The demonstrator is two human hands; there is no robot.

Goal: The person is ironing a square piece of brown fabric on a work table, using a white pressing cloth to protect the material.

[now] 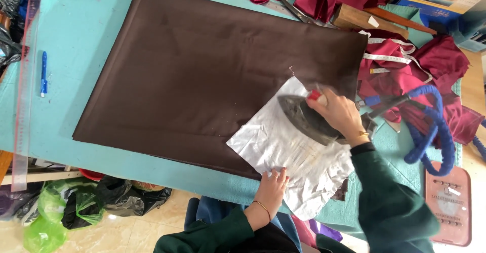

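A large dark brown cloth (202, 66) lies flat on the turquoise table (71, 35). A crinkled white sheet (283, 152) covers its near right corner. My right hand (339, 114) grips the handle of a dark metal iron (304, 119) that rests on the white sheet. My left hand (273, 187) presses flat on the sheet's near edge, fingers spread. The iron's blue wrapped cord (435, 131) loops off to the right.
Maroon fabric pieces (405, 71) and a white measuring tape (387, 58) lie at the right. Scissors (298, 11) and a wooden block (364, 19) sit at the far edge. A blue pen (44, 73) and clear ruler (23, 96) are at left. Plastic bags (76, 202) sit on the floor.
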